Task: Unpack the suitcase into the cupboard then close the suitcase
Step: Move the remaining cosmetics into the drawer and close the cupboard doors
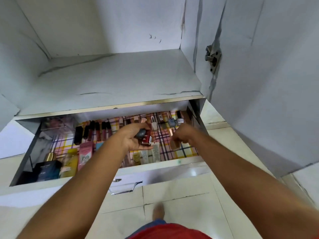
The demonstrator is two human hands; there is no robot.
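Both my hands are over an open cupboard drawer [155, 169] lined with checked paper. My left hand [133, 138] is palm up and cups small bottles: a dark red nail-polish bottle [146, 139] and one with a grey cap [141, 133]. To its right, my right hand [181, 133] pinches a beige bottle with a rose-gold cap [173, 140], blurred by motion, just above the drawer floor. The drawer holds several cosmetics: lipsticks [96, 131] in a row at the back, tubes [150, 155] at the front, nail polishes [172, 121] at the back right. The suitcase is not in view.
A bare marble-patterned shelf [112, 78] lies above the drawer. The cupboard door [267, 83] stands open at right with a metal hinge [213, 57]. Perfume boxes and bottles [51, 167] fill the drawer's left front. A drawer handle [126, 188] and a tiled floor [181, 204] are below.
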